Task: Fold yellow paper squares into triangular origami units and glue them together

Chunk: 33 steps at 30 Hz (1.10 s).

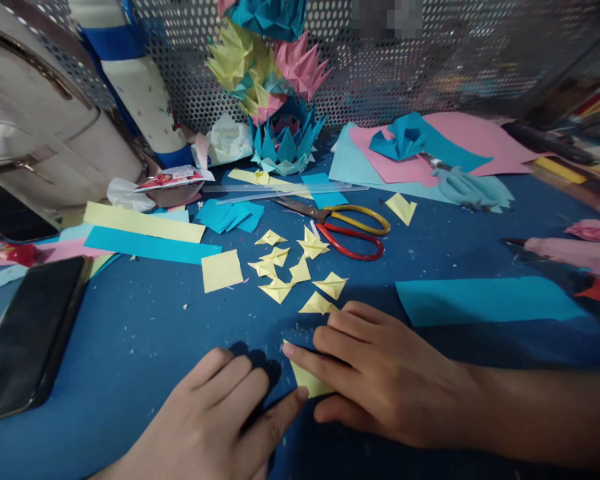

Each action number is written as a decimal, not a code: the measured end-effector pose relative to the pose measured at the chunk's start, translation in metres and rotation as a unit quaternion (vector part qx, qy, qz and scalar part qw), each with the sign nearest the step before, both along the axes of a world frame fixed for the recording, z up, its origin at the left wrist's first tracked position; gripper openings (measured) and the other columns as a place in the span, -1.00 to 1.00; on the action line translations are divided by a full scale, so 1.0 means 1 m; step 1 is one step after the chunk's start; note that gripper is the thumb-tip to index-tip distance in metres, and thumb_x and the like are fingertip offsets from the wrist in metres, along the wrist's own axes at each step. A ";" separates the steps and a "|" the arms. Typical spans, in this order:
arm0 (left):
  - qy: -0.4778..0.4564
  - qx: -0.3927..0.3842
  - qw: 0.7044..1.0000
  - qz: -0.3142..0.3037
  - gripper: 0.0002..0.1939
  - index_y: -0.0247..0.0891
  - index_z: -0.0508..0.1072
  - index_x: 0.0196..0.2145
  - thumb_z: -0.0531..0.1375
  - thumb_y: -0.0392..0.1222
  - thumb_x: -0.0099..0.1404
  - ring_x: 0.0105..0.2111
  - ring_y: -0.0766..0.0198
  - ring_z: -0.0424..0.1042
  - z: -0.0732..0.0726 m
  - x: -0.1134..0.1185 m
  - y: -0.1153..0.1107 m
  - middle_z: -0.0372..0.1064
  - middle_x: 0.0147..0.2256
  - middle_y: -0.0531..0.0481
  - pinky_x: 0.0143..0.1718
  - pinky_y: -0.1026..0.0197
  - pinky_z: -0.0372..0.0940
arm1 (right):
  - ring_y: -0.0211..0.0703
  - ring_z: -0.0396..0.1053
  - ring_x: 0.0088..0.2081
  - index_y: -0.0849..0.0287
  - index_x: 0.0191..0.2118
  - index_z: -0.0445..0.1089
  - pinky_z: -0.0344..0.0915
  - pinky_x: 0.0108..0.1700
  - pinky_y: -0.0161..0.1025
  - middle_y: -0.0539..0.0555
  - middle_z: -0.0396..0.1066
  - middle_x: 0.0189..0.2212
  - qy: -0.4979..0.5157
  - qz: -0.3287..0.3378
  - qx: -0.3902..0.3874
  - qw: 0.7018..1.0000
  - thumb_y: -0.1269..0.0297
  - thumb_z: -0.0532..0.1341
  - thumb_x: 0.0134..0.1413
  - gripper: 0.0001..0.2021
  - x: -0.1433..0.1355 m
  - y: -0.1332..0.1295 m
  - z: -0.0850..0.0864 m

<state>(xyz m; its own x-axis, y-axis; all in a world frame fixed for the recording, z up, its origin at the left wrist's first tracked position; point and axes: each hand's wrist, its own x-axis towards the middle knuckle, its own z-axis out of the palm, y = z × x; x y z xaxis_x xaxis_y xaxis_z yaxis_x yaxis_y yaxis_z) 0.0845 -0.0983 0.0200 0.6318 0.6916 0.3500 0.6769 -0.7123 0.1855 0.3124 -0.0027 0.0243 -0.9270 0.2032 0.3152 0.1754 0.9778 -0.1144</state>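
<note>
A yellow paper (307, 375) is pressed flat on the counter (145, 373) by extended fingertips of both hands, left (213, 413) and right (385, 373), apparently to keep it from slipping; nothing is gripped.

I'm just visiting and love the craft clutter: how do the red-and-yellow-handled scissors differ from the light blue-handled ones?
The red-and-yellow scissors have one loop of each colour; the light blue scissors have matching loops.
The red-and-yellow pair lies on the blue table, its dark blades showing; the light blue pair lies over coloured sheets, its blades mostly hidden.
Both are out of the hands.
</note>
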 end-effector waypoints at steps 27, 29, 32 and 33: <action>-0.019 0.010 0.999 -0.043 -0.68 -0.40 0.46 0.02 -0.02 -0.39 0.45 -0.39 0.20 0.23 0.004 -0.002 -0.006 0.34 -0.38 -0.04 -0.27 0.10 0.09 | -0.16 0.23 -0.44 0.20 -0.31 0.35 -0.11 -0.43 -0.20 0.03 0.40 -0.44 -0.078 -0.040 0.067 0.994 -0.23 0.19 0.18 -0.51 0.008 -0.003 0.019; -0.001 0.002 0.999 -0.037 -0.66 -0.41 0.42 0.07 -0.03 -0.40 0.45 -0.38 0.19 0.22 0.003 -0.002 -0.007 0.34 -0.36 -0.06 -0.27 0.10 0.08 | -0.15 0.28 -0.40 0.20 -0.27 0.33 -0.11 -0.44 -0.22 0.03 0.43 -0.39 -0.088 -0.044 0.025 0.995 -0.20 0.21 0.18 -0.53 0.004 0.002 0.013; 0.033 -0.014 0.999 -0.035 -0.63 -0.43 0.36 0.14 -0.04 -0.36 0.46 -0.37 0.16 0.22 0.002 -0.003 -0.006 0.30 -0.34 -0.07 -0.30 0.10 0.08 | -0.16 0.31 -0.38 0.19 -0.25 0.29 -0.11 -0.44 -0.24 0.02 0.41 -0.38 -0.090 -0.043 -0.036 0.994 -0.02 0.16 0.30 -0.67 0.003 0.005 0.008; 0.039 -0.018 0.999 -0.033 -0.63 -0.42 0.35 0.15 -0.03 -0.35 0.47 -0.38 0.16 0.22 0.002 -0.004 -0.006 0.29 -0.34 -0.07 -0.31 0.11 0.08 | -0.17 0.30 -0.39 0.18 -0.26 0.28 -0.11 -0.43 -0.24 0.01 0.40 -0.39 -0.085 -0.043 -0.057 0.994 0.05 0.11 0.35 -0.71 0.003 0.006 0.007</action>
<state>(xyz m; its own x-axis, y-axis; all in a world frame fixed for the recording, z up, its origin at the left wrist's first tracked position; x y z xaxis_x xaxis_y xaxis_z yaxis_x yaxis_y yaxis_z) 0.0808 -0.1040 0.0217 0.7007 0.6588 0.2738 0.6418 -0.7497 0.1612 0.3152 0.0032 0.0317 -0.9428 0.3087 0.1257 0.2835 0.9410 -0.1850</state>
